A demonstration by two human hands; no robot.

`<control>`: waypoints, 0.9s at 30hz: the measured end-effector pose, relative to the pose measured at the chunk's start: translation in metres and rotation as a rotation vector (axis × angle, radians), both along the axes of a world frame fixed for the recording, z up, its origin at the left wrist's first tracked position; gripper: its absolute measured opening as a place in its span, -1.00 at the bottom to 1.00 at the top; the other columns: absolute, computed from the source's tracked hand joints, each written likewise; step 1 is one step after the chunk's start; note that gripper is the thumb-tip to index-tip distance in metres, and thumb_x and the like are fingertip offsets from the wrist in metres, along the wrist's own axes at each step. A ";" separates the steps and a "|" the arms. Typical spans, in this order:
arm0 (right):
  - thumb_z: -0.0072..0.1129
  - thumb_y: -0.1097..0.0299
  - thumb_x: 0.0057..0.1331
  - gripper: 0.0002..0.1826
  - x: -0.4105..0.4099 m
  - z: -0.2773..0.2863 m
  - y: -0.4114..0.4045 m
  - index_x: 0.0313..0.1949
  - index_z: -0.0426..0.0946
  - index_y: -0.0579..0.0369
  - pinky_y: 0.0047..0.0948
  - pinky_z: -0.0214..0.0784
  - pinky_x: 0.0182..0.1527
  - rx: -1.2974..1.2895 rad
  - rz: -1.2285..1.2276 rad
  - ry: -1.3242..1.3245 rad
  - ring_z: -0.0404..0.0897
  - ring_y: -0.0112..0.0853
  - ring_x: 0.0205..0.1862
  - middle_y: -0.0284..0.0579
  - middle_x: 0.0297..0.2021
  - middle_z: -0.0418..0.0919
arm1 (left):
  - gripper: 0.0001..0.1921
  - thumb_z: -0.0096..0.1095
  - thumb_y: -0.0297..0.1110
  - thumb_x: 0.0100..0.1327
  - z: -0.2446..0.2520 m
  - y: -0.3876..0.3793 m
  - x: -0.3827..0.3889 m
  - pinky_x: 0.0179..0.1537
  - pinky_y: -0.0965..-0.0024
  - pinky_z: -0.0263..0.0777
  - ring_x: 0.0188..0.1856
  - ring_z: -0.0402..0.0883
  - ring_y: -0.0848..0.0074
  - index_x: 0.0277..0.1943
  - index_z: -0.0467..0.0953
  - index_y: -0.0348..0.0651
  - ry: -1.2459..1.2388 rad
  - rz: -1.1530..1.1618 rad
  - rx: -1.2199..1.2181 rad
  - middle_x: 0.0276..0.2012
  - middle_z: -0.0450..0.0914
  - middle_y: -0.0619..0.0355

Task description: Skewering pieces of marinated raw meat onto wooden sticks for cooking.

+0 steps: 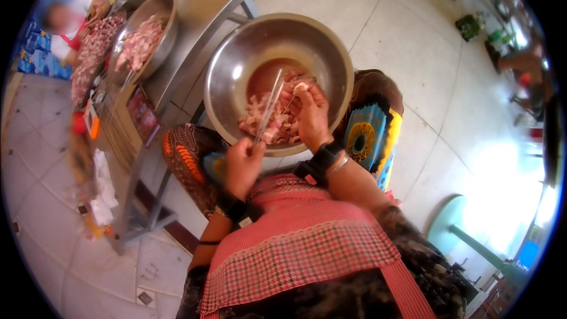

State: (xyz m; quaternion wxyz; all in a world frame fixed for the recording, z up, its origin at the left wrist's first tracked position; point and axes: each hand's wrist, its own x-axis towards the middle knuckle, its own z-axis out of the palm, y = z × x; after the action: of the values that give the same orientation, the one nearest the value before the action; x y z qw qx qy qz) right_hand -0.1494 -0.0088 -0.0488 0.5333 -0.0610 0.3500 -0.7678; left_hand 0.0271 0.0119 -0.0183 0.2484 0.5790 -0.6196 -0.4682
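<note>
A wide stainless steel bowl rests at my knees with chopped raw pink meat in its bottom. My left hand, at the bowl's near rim, is closed around a few thin skewers that slant up over the meat. Over the right part of the bowl, my right hand pinches a pale piece of meat between thumb and fingers. A thin skewer tip seems to run beside that piece; whether it pierces the meat I cannot tell.
To the left stands a metal table with another steel bowl of cut meat, a meat heap and a phone or tablet. A person sits beyond it. A green round-based stand is at lower right.
</note>
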 end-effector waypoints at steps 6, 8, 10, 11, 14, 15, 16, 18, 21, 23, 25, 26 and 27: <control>-0.07 0.43 0.31 -0.88 -0.002 -0.001 0.000 -0.24 0.46 0.14 -0.38 0.49 -0.13 0.006 0.039 -0.038 0.59 -0.35 -0.21 -0.15 -0.28 0.56 | -0.70 0.21 -0.36 0.24 -0.003 -0.005 0.003 -0.62 0.61 0.19 -0.63 0.39 0.72 -0.55 0.32 -0.23 -0.105 -0.099 -0.108 -0.67 0.42 0.27; -0.08 0.42 0.32 -0.87 -0.001 -0.004 -0.001 -0.23 0.45 0.14 -0.38 0.49 -0.13 -0.010 0.043 -0.046 0.58 -0.36 -0.21 -0.16 -0.27 0.55 | -0.70 0.21 -0.36 0.24 -0.003 -0.005 0.001 -0.63 0.60 0.22 -0.63 0.41 0.72 -0.55 0.31 -0.24 -0.071 -0.075 -0.085 -0.67 0.42 0.27; -0.09 0.41 0.32 -0.87 -0.003 -0.005 -0.001 -0.23 0.44 0.13 -0.38 0.48 -0.13 -0.026 0.045 -0.053 0.57 -0.37 -0.21 -0.16 -0.27 0.54 | -0.70 0.21 -0.36 0.23 -0.001 -0.006 -0.003 -0.64 0.60 0.22 -0.64 0.41 0.71 -0.56 0.31 -0.24 -0.066 -0.072 -0.086 -0.67 0.41 0.28; -0.11 0.39 0.33 -0.86 -0.004 -0.004 -0.002 -0.22 0.43 0.12 -0.38 0.48 -0.13 -0.007 0.063 -0.068 0.56 -0.37 -0.21 -0.17 -0.27 0.53 | -0.69 0.22 -0.36 0.23 0.000 -0.006 -0.003 -0.65 0.59 0.22 -0.64 0.41 0.71 -0.56 0.30 -0.24 -0.062 -0.066 -0.087 -0.67 0.40 0.28; -0.13 0.35 0.34 -0.84 -0.005 -0.006 -0.002 -0.20 0.42 0.11 -0.38 0.47 -0.13 0.015 0.094 -0.113 0.55 -0.38 -0.21 -0.17 -0.26 0.52 | -0.68 0.23 -0.35 0.23 0.001 -0.009 -0.006 -0.66 0.59 0.21 -0.66 0.38 0.72 -0.56 0.29 -0.25 -0.095 -0.088 -0.117 -0.67 0.38 0.30; -0.14 0.33 0.35 -0.83 -0.006 -0.007 -0.002 -0.20 0.41 0.10 -0.38 0.47 -0.14 0.018 0.109 -0.142 0.54 -0.39 -0.21 -0.17 -0.26 0.52 | -0.68 0.23 -0.35 0.23 0.002 -0.009 -0.008 -0.66 0.59 0.21 -0.66 0.38 0.72 -0.56 0.29 -0.25 -0.096 -0.088 -0.118 -0.67 0.38 0.30; -0.14 0.33 0.35 -0.83 -0.006 -0.007 -0.002 -0.20 0.41 0.10 -0.38 0.47 -0.14 0.017 0.110 -0.143 0.54 -0.39 -0.21 -0.17 -0.26 0.52 | -0.68 0.23 -0.35 0.23 0.002 -0.010 -0.011 -0.68 0.60 0.19 -0.67 0.36 0.72 -0.56 0.29 -0.24 -0.086 -0.090 -0.126 -0.67 0.36 0.30; -0.14 0.31 0.36 -0.83 -0.007 -0.005 -0.003 -0.21 0.41 0.10 -0.38 0.47 -0.14 0.025 0.106 -0.236 0.53 -0.40 -0.23 -0.17 -0.27 0.52 | -0.67 0.23 -0.35 0.23 0.002 -0.012 -0.015 -0.70 0.60 0.18 -0.67 0.34 0.73 -0.56 0.28 -0.24 -0.076 -0.090 -0.133 -0.66 0.35 0.31; -0.14 0.30 0.36 -0.81 -0.006 0.006 0.000 -0.21 0.40 0.11 -0.40 0.46 -0.18 0.061 0.091 -0.260 0.53 -0.40 -0.24 -0.17 -0.28 0.52 | -0.70 0.22 -0.34 0.23 0.004 -0.015 -0.021 -0.73 0.60 0.14 -0.69 0.30 0.74 -0.54 0.32 -0.24 -0.073 -0.081 -0.094 -0.65 0.35 0.31; -0.18 0.33 0.30 -0.82 -0.002 0.010 0.001 -0.26 0.38 0.14 -0.41 0.45 -0.22 0.030 0.145 -0.202 0.53 -0.36 -0.27 -0.14 -0.32 0.50 | -0.72 0.28 -0.35 0.16 0.007 -0.018 -0.030 -0.56 0.45 0.21 -0.60 0.33 0.63 -0.55 0.39 -0.30 -0.033 -0.032 -0.057 -0.67 0.42 0.18; -0.22 0.37 0.25 -0.83 0.001 0.013 0.004 -0.31 0.35 0.16 -0.41 0.45 -0.25 0.000 0.200 -0.144 0.52 -0.32 -0.31 -0.12 -0.36 0.48 | -0.75 0.23 -0.31 0.22 0.003 -0.024 -0.030 -0.67 0.54 0.12 -0.66 0.26 0.70 -0.49 0.41 -0.26 0.001 -0.050 -0.007 -0.66 0.37 0.27; -0.22 0.37 0.24 -0.82 0.003 0.016 0.004 -0.30 0.36 0.17 -0.40 0.46 -0.26 -0.013 0.209 -0.157 0.53 -0.31 -0.30 -0.09 -0.34 0.49 | -0.78 0.17 -0.28 0.27 0.002 -0.027 -0.030 -0.78 0.62 0.03 -0.73 0.19 0.77 -0.42 0.43 -0.21 0.035 -0.071 0.039 -0.66 0.31 0.35; -0.23 0.37 0.23 -0.81 0.003 0.019 0.004 -0.30 0.36 0.18 -0.38 0.47 -0.26 -0.027 0.219 -0.171 0.54 -0.29 -0.29 -0.06 -0.33 0.50 | -0.78 0.17 -0.28 0.27 0.002 -0.027 -0.029 -0.78 0.62 0.03 -0.73 0.19 0.77 -0.42 0.43 -0.21 0.035 -0.069 0.039 -0.66 0.31 0.35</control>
State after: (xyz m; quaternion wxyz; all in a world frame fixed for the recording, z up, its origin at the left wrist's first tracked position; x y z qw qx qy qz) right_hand -0.1459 -0.0052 -0.0298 0.6408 -0.0404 0.2844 -0.7120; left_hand -0.0023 -0.0147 -0.0165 0.2317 0.5538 -0.6254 -0.4985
